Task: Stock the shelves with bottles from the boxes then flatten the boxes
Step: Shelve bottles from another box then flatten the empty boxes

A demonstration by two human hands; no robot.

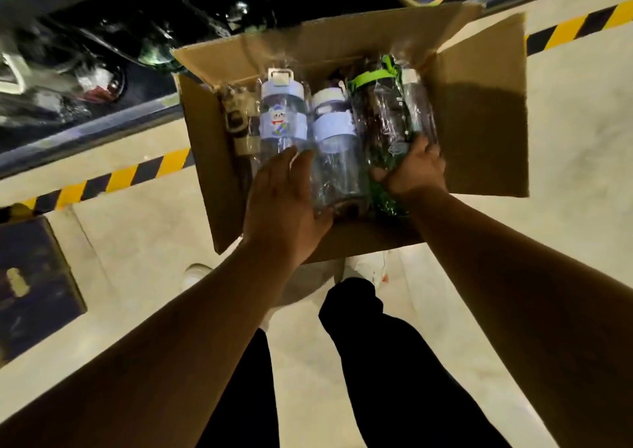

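the right fingers point(423, 146) are curled over the far side of the green bottle point(380, 112), with the thumb on its near-left side, so the right hand point(416, 170) grips it near the base. the left fingers point(294, 154) are straight and close together, laid in the gap between the bear bottle point(281, 118) and the blue bottle point(334, 149). the thumb is spread toward the blue bottle's base, so the left hand point(287, 201) touches it but does not yet look closed round it. all the bottles lie wrapped in clear plastic in the open box point(479, 122). they sit side by side, long axes running away from the person, caps toward the shelf point(85, 70) and bases toward the hands. a clear bottle point(416, 105) lies just beside the green one, against the right wall. the relation that counts is that each hand meets its bottle at the base end, straight ahead of the fingers. a lift should therefore draw the bottles up and back, base first, out of the row. the left hand is nearer the two blue-banded ones and the right is nearer the green. the box stands on the floor point(565, 276), just beside the shelf and over the striped tape point(120, 177). a second box point(34, 286) sits well apart on the left. stocking looks partway done, since dark bottles already lie on the shelf, blurred.
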